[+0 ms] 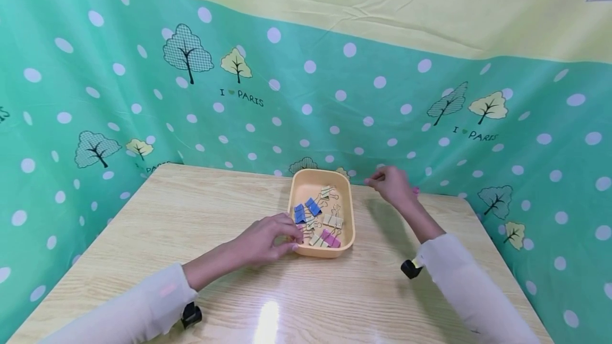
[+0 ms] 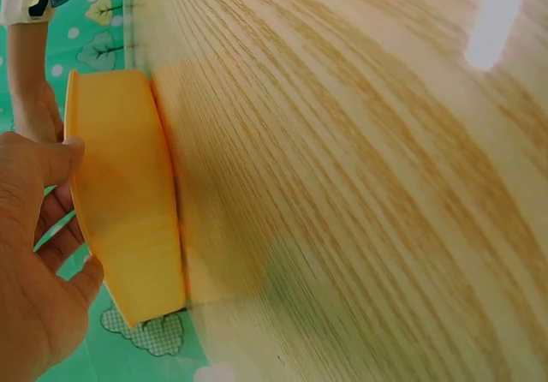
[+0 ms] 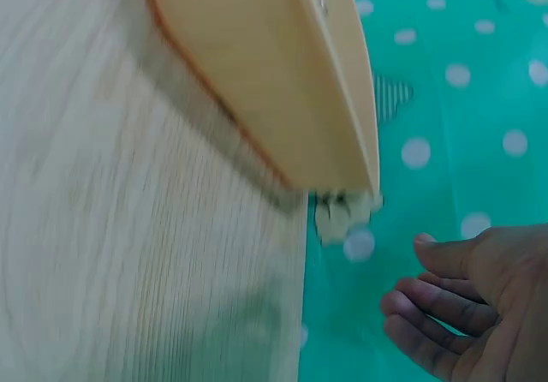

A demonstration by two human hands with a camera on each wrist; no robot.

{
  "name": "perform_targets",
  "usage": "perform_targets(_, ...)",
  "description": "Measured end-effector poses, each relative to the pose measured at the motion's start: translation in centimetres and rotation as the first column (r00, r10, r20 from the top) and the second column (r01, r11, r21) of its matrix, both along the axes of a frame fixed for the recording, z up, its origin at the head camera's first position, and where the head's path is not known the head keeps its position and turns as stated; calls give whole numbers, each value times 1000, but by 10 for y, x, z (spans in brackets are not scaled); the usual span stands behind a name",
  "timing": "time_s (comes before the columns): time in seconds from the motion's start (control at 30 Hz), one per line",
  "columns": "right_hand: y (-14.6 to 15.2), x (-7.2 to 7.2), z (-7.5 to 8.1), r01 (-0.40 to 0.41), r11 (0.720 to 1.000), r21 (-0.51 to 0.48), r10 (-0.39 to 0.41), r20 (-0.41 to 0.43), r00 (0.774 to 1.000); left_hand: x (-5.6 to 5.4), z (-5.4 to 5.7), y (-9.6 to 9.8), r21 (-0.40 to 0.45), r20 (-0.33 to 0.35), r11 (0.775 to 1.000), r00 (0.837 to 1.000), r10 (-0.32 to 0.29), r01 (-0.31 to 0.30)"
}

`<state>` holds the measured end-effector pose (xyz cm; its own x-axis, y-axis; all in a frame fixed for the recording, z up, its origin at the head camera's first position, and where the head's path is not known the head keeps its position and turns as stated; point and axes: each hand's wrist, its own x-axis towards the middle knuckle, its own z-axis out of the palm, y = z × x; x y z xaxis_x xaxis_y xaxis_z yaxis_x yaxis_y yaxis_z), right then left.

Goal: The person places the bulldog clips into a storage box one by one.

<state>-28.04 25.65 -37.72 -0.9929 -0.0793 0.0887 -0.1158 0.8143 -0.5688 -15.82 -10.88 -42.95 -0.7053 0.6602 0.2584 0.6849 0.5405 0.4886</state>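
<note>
A shallow peach-coloured plastic tray (image 1: 321,252) stands on the table with several binder clips in it. Among them are blue clips (image 1: 313,206), a pink clip (image 1: 331,238) and pale yellow clips (image 1: 333,221). My left hand (image 1: 268,235) grips the tray's rim at its near left corner; the left wrist view has the thumb and a finger on the rim and other fingers behind it. Right of the tray's far end, my right hand (image 1: 393,187) hovers apart from it. Its fingers are loosely bent with a gap to the thumb, and nothing shows between them in the right wrist view.
The wooden table (image 1: 215,195) ends at the back against a green dotted curtain (image 1: 306,121), which also lines both sides. A small pink thing (image 1: 415,191) peeks out behind my right wrist, near the table's back edge.
</note>
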Motion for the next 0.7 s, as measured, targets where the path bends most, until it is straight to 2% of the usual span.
perform_targets(0.17, 34, -3, 2, 46, 999, 18, -47, 25, 999, 1, 2, -1, -1, -5, 1000, 1000, 5, -5)
perform_targets(0.3, 54, -7, 3, 58, 996, 61, -56, -27, 998, 1, 3, -2, 3, -1, 1000, 1000, 6, -6)
perform_targets(0.43, 67, -11, 1, 80, 989, 122, -75, -40, 996, 1, 3, -2, 5, 0, 1000, 1000, 9, -9)
perform_targets(0.7, 82, -17, -9, 104, 967, 233, -103, -13, 995, 2, 1, -1, -6, -10, 1000, 1000, 7, -7)
